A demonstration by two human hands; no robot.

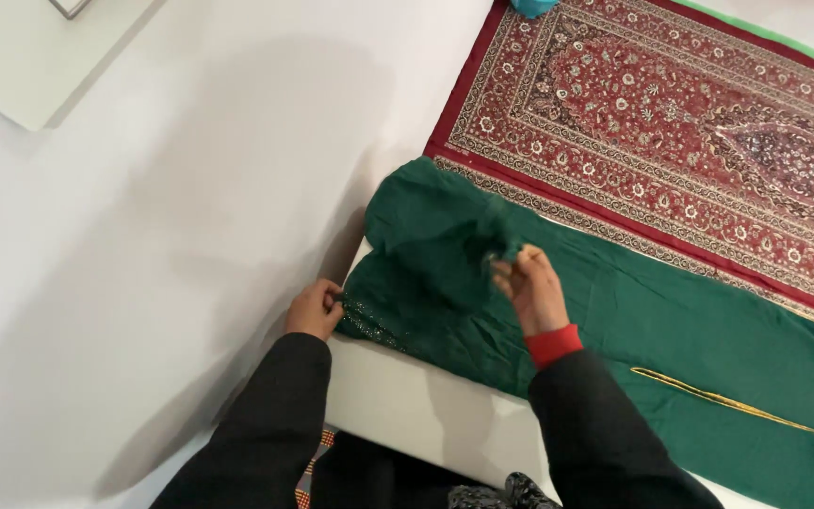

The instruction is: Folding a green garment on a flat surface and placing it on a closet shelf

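A dark green garment [671, 330] with a thin gold trim line lies spread over a white board [407, 401] in front of me. My left hand [314, 309] pinches the garment's left edge, where small sparkly dots run along the hem. My right hand [531, 287] is closed on a bunched fold of the green fabric near its middle, lifting it slightly. Both arms wear dark sleeves, and a red cuff shows at the right wrist.
A red patterned carpet [671, 113] lies beyond the garment on the right, its border touching the green cloth. A white wall or panel [143, 236] fills the left side. A teal object [531, 8] sits at the carpet's top edge.
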